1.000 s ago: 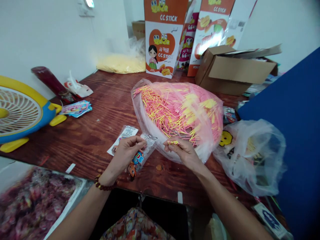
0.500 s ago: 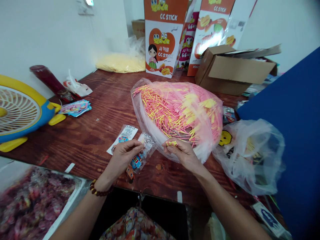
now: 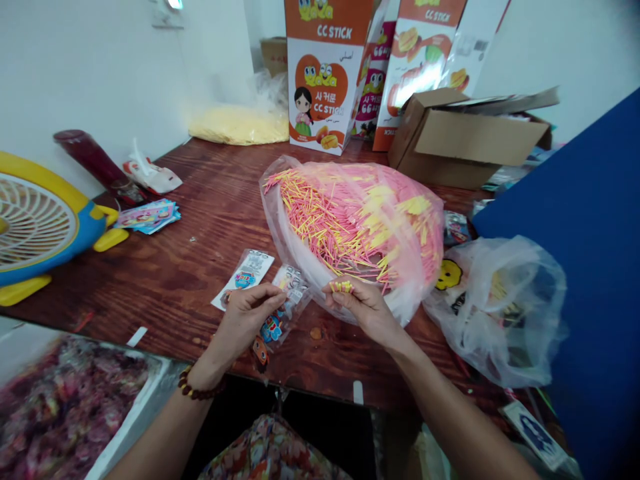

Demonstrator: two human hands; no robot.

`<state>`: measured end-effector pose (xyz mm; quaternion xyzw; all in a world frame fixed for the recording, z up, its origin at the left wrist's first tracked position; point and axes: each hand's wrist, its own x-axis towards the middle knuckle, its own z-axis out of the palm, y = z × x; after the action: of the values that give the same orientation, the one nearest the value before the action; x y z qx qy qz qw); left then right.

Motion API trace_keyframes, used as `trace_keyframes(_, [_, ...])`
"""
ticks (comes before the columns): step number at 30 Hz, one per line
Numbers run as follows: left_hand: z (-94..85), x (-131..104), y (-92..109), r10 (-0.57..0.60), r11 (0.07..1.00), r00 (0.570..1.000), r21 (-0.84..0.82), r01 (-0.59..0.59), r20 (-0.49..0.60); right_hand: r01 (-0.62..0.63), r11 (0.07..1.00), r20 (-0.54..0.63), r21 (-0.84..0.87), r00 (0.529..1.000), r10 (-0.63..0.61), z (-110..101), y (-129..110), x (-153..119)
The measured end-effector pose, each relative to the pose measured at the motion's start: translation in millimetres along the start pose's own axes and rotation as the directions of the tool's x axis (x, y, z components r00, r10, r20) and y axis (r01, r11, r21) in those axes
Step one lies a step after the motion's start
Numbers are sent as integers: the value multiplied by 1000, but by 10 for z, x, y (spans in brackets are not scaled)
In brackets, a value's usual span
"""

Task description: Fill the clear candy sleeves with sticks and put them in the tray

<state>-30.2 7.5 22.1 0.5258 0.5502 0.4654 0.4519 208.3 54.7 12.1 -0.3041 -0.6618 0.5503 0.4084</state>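
Observation:
My left hand (image 3: 250, 313) is closed in a pinch at the edge of a clear printed plastic packet (image 3: 273, 328), which is partly covered by the fingers. Between the thumb and fingers of my right hand (image 3: 363, 307) is a small bundle of pink and yellow candy sticks (image 3: 341, 287), their ends showing. Just behind that hand lies a large clear plastic bag (image 3: 287, 233) full of loose pink and yellow sticks (image 3: 325, 227). A second printed packet (image 3: 245, 275) rests flat on the table beside my left hand.
A yellow and blue fan (image 3: 40, 227), a dark red bottle (image 3: 95, 160) and colourful packets (image 3: 149, 215) are at left. Behind stand CC Stick boxes (image 3: 323, 80) and an open carton (image 3: 465, 143). A white plastic bag (image 3: 500, 313) sits at right. Below left is a tub of wrapped pieces (image 3: 65, 407).
Both hands stay almost in place, with the sticks still in my right hand. My left fingertips have shifted slightly at the packet. The whole view has moved a little.

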Motion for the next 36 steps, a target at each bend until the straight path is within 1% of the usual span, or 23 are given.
trace_keyframes(3, [-1,-3,-32,3,1000,1000,-17,-3,10,-11,1000,-10,16,1000,11,7,17,-6])
trace_keyframes(6, [6,-1,-34,20,1000,1000,-15,-20,-3,-15,999,-27,31,1000,16,10,40,-2])
trace_keyframes(9, [37,-10,7,82,997,997,-7,-82,5,-29,998,-95,53,995,34,25,20,28])
trace_keyframes(11, [71,-21,36,124,992,992,-1,-124,29,-23,993,-190,118,981,45,64,-45,75])
trace_keyframes(13, [108,-32,49,137,991,989,-2,-137,50,13,972,-280,235,958,55,136,-154,144])
trace_keyframes(16, [153,-44,35,124,992,990,-29,-122,73,118,909,-347,401,937,31,296,-357,272])
trace_keyframes(18, [167,-46,21,118,992,989,-47,-115,86,174,883,-367,437,930,-2,409,-457,346])
trace_keyframes(21, [169,-41,9,128,990,988,-67,-122,81,155,889,-349,430,937,6,541,-487,396])
trace_keyframes(25, [168,-30,-23,127,989,991,-83,-123,45,84,914,-297,396,954,41,615,-371,347])
trace_keyframes(28, [182,-12,-62,102,990,995,-102,-100,19,29,958,-269,287,962,51,611,-297,291])
trace_keyframes(30, [196,9,-76,87,988,996,-134,-83,21,-14,975,-231,221,971,67,591,-277,267])
trace_keyframes(34, [225,48,-64,47,971,998,-236,-36,40,-101,982,-118,160,986,121,530,-282,258])
trace_keyframes(36, [240,58,-52,27,958,999,-285,-14,39,-97,986,-112,133,987,112,489,-303,263])
